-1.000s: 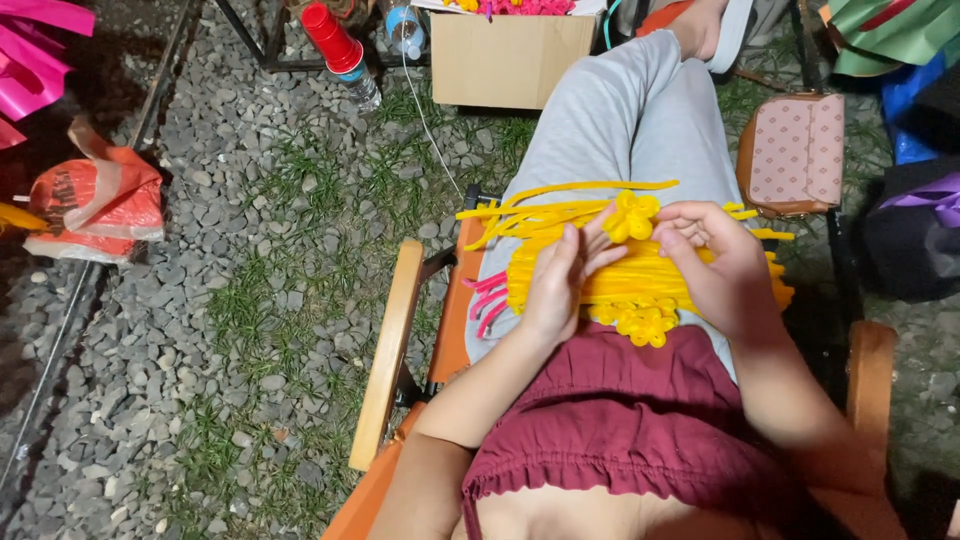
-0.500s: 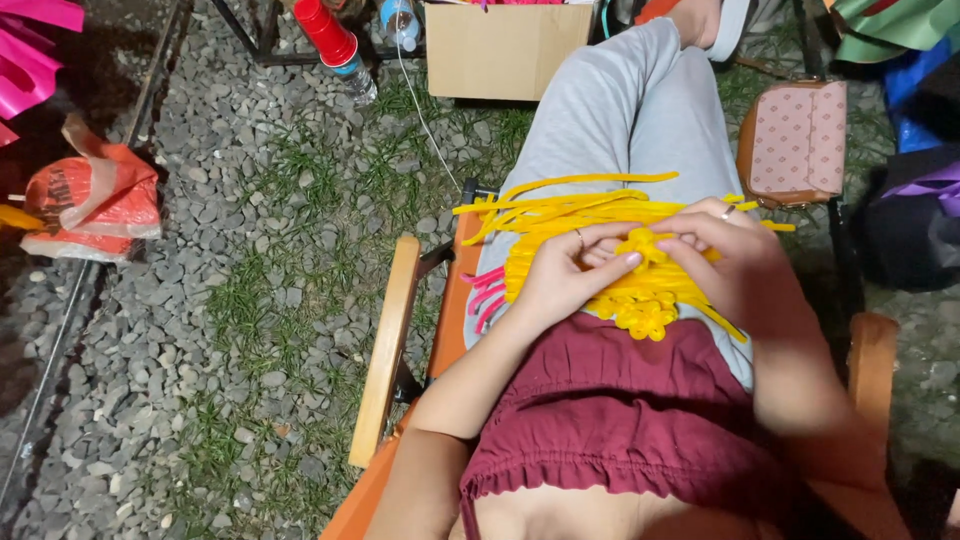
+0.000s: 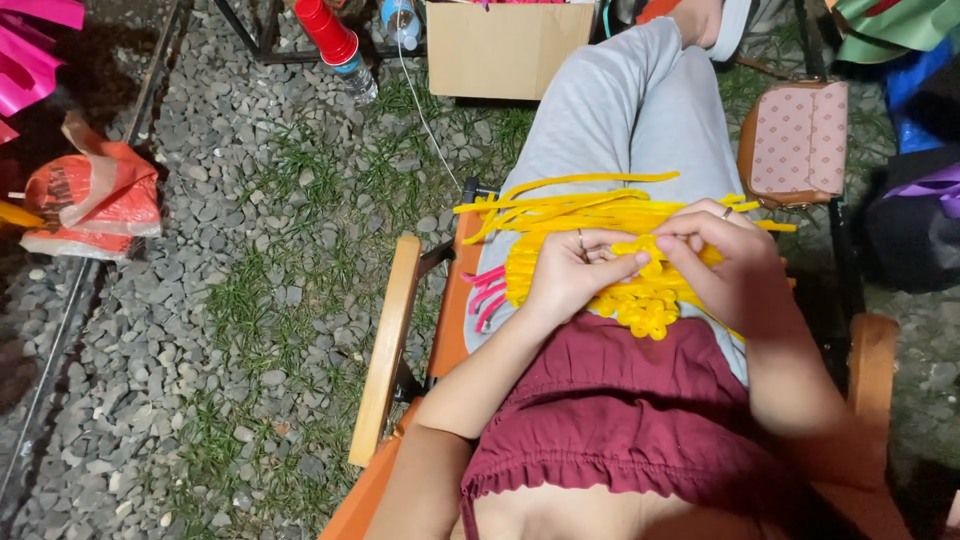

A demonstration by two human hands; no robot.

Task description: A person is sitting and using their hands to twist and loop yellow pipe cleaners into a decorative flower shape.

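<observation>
You're seated in the wooden-armed chair point(image 3: 385, 350) on gravel and patchy grass, and both hands are right over your lap: your left hand point(image 3: 575, 275) is curled in from the left, fingers point(image 3: 622, 262) bent and closed onto the yellow strips point(image 3: 570, 212) where they bunch up, while your right hand point(image 3: 735, 265) comes in from the other side, its fingers point(image 3: 685, 240) pinched shut on the same bunch, the two sets of fingertips almost touching. Below the meeting point hangs the woven yellow piece point(image 3: 645, 308), a knobbly cluster lying against your grey trousers just above the hem of the maroon top point(image 3: 620, 420). The loose ends of the yellow strips fan out to the left and right across your thighs, some spilling past the edge of your leg. A few pink strips point(image 3: 484, 292) poke out just beside your left hip, on the chair's orange seat. Further off, a cardboard box point(image 3: 505, 48) sits on the ground ahead of your knees, with a red cup point(image 3: 326, 30) over a clear bottle near it, a pink patterned bag point(image 3: 795, 140) rests close by your right leg, and an orange plastic bag point(image 3: 92, 200) lies well apart on the gravel to the left
</observation>
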